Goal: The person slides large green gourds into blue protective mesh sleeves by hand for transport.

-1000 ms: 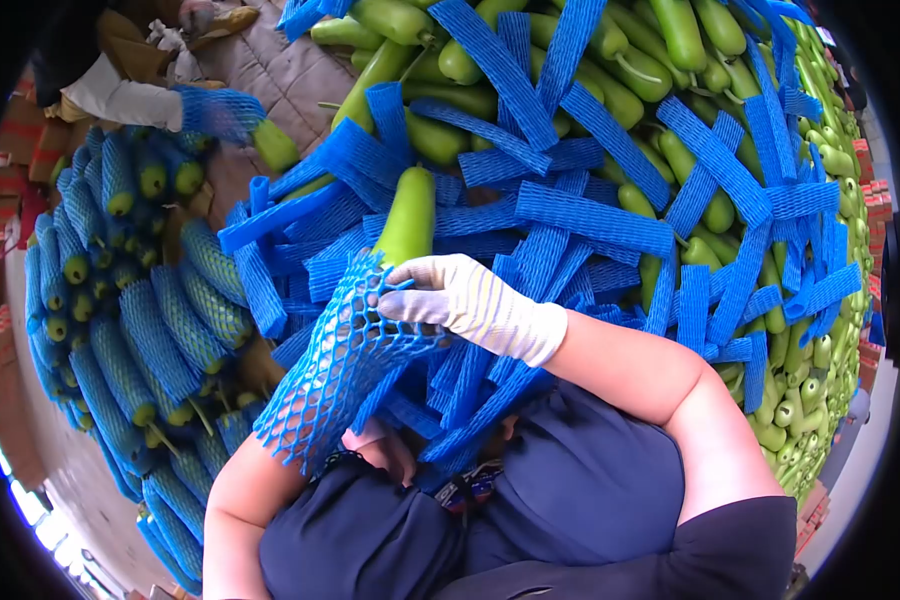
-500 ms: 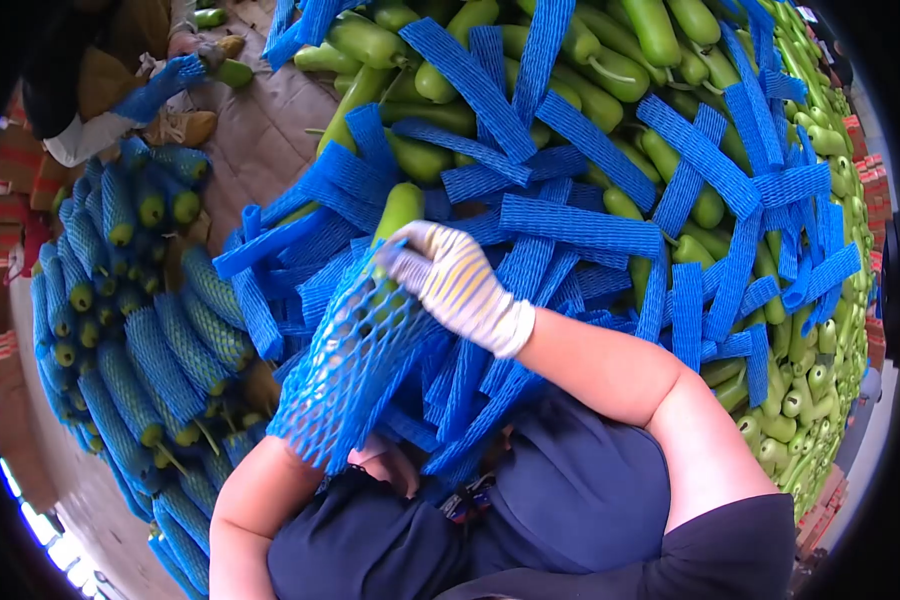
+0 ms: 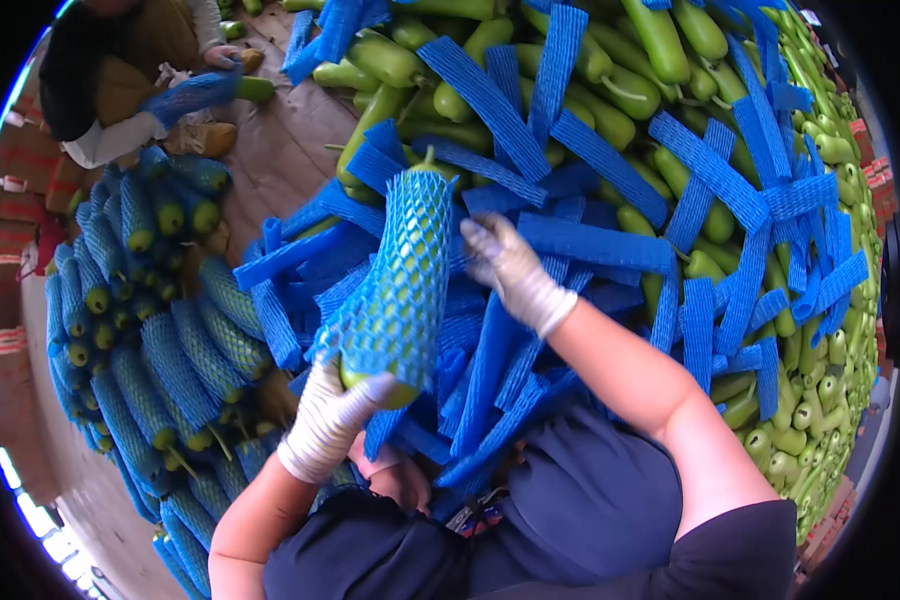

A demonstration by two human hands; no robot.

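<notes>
A green bottle gourd (image 3: 378,388) stands nearly upright in front of me, wrapped in a blue foam net sleeve (image 3: 410,270). Its stem pokes out at the top and its rounded lower end shows below the net. My left hand (image 3: 332,405), in a striped white glove, grips that lower end. My right hand (image 3: 505,265), gloved the same way, is just right of the sleeved gourd and apart from it, its fingers loosely bent with nothing visible in them. Loose flat blue net sleeves (image 3: 590,240) lie heaped beneath and behind both hands.
Bare green gourds (image 3: 660,45) are piled at the back and right. Sleeved gourds (image 3: 180,360) are stacked on the left. At the upper left a co-worker (image 3: 120,80) handles another gourd in a blue sleeve (image 3: 195,95). Cardboard boxes (image 3: 10,265) stand along the left edge.
The net has moved off my left forearm and hand and now covers the gourd. My right hand has let go and moved right. My left hand now shows at the gourd's lower end.
</notes>
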